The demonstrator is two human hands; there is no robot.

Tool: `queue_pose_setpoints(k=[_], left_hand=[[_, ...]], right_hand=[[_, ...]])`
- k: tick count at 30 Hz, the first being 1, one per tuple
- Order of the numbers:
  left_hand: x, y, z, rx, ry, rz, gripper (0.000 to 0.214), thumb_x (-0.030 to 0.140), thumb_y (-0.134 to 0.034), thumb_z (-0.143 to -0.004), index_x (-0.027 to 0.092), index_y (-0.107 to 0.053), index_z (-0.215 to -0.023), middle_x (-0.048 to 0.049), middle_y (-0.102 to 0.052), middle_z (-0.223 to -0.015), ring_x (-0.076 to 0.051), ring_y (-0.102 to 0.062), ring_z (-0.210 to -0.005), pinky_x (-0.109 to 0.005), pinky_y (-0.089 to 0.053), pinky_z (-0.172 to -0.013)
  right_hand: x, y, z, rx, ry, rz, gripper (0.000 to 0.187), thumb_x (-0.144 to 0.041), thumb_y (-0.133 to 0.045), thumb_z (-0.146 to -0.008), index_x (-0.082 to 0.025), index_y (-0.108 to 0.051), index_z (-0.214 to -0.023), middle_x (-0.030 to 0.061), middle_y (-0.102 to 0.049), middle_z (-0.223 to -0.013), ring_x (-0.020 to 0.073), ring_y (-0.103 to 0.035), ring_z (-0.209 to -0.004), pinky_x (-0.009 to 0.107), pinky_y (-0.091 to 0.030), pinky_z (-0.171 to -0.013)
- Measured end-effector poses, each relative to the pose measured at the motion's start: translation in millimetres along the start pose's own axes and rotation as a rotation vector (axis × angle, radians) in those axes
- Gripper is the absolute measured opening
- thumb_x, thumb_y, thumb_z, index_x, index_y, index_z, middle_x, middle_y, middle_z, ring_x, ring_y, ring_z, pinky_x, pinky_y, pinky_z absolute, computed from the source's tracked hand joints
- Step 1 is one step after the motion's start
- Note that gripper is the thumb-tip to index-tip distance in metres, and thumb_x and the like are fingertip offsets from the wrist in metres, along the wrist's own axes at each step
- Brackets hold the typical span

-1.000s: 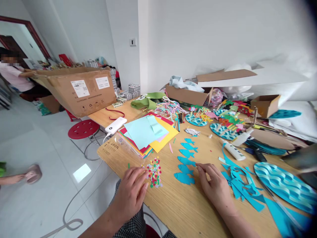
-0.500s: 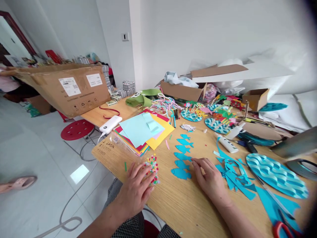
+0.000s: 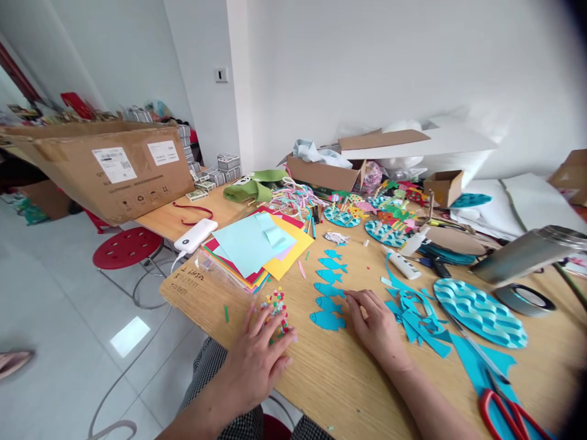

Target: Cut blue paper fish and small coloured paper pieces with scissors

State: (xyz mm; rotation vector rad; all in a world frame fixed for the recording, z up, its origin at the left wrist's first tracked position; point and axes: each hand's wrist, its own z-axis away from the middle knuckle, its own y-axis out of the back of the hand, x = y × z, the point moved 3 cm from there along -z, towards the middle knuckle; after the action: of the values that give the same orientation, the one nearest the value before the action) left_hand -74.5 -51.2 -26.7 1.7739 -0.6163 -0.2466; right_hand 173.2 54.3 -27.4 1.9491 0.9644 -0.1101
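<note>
Resting over paper dots (image 3: 278, 297), left hand (image 3: 257, 354), fingers apart! Right hand (image 3: 376, 324), fingers together by a blue fish (image 3: 328, 289): likely feather-light, easily creased, best held mid-body.

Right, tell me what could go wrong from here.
The left hand is spread over loose dots, so a sideways brush might scatter them. The right hand is close beside the blue fish; a nudge could skew their row.
</note>
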Motion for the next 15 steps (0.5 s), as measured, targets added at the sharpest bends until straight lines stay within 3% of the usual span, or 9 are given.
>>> queue_pose_setpoints(k=[3,8,15], left_hand=[[2.4,4.6,-2.9,-0.023,-0.047,0.010,0.045,0.036,-0.049,-0.093,0.027,-0.046,-0.137,-0.0070,-0.042,-0.147,-0.031,-0.029,-0.138,-0.062,-0.030,-0.109],[8.2,13.4,-4.5,-0.069,-0.182,0.055,0.056,0.046,-0.050,-0.091,0.027,-0.035,-0.143,-0.0023,-0.039,-0.149,-0.026,-0.026,-0.141,-0.057,-0.026,-0.113],[0.5,5.0,2.8,-0.045,-0.105,-0.031,0.060,0.044,-0.045,-0.094,0.023,-0.027,-0.146,-0.0057,-0.036,-0.151,-0.025,-0.026,-0.141,-0.053,-0.022,-0.115]], right_hand=[[-0.3,0.6,0.0,-0.005,-0.005,0.003,0.021,-0.027,-0.045,-0.096,-0.017,-0.064,-0.093,0.0090,-0.067,-0.082,0.0228,-0.062,-0.076,0.036,-0.050,-0.067],[-1.2,1.6,0.2,-0.011,-0.005,0.001,0.022,-0.027,-0.044,-0.097,-0.018,-0.063,-0.093,0.0088,-0.067,-0.082,0.0227,-0.063,-0.077,0.037,-0.050,-0.069],[-1.7,1.1,-1.0,-0.003,0.014,-0.011,0.020,-0.026,-0.045,-0.096,-0.018,-0.063,-0.091,0.0078,-0.067,-0.081,0.0223,-0.063,-0.076,0.036,-0.050,-0.069]])
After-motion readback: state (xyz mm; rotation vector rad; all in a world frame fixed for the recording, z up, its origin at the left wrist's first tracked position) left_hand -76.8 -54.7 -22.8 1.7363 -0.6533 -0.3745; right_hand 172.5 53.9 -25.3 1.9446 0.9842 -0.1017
